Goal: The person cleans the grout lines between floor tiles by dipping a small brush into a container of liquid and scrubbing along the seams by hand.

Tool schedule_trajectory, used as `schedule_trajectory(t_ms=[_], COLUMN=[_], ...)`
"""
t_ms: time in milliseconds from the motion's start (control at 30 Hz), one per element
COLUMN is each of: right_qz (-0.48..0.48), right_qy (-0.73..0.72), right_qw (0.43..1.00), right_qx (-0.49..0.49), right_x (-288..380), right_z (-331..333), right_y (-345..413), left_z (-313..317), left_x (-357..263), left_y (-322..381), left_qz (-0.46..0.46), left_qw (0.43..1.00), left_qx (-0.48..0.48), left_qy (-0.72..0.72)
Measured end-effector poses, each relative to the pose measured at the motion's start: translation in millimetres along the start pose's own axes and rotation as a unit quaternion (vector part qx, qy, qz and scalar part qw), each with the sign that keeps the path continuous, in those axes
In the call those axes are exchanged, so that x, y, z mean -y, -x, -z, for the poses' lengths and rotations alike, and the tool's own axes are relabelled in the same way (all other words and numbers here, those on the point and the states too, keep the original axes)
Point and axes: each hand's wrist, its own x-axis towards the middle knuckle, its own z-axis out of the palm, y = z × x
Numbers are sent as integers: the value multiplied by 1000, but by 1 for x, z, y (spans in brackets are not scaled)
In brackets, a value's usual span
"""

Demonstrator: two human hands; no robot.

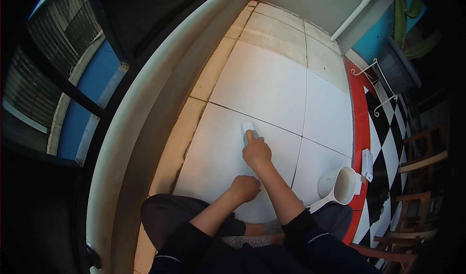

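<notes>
My right hand (257, 152) grips a white and grey scrub brush (247, 126), its index finger stretched along the top. The brush rests on a large white floor tile (218, 139), just short of a dark grout line, and its underside is hidden. Closer to my body, my left hand (246, 188) is curled into a fist over the same tile, with nothing visible in it. By my right knee stands a white plastic dipper (327, 183). Its handle points back towards my right forearm, and its inside looks pale and cloudy.
A low wall (145, 128) runs along the left, beside yellowed, stained tiles (204, 81). A white pipe (358, 11) meets the floor at the far right. Right of the red border (360, 128) are a small white box (367, 164), a potted plant (395, 68) on a metal stand and wooden chairs (415, 208).
</notes>
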Motion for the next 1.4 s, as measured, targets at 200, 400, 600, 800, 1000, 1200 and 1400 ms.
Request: schedule_trajectory(t_ms=[200,400,600,800,1000,1200,1400], right_qz=[32,40,23,38,20,24,35], right_qy=[5,21,-14,-11,-14,-5,22], right_qw=[999,999,999,999,1000,999,999], right_qx=[-25,6,-29,-6,-18,-21,-11], right_x=[-2,-4,8,1,3,2,-11], right_z=[12,-8,9,-11,-5,10,-11], right_y=[-53,4,-46,-8,-9,-49,6], left_z=[2,2,11,-4,2,3,7], left_x=[2,4,-4,8,-3,3,3], left_y=[1,7,5,3,7,2,9], left_qz=[-11,19,12,33,26,10,30], left_qw=[999,1000,999,999,999,999,998], left_qx=[-10,6,11,-2,36,25,43], left_qy=[-39,-16,-49,-25,-3,-45,-39])
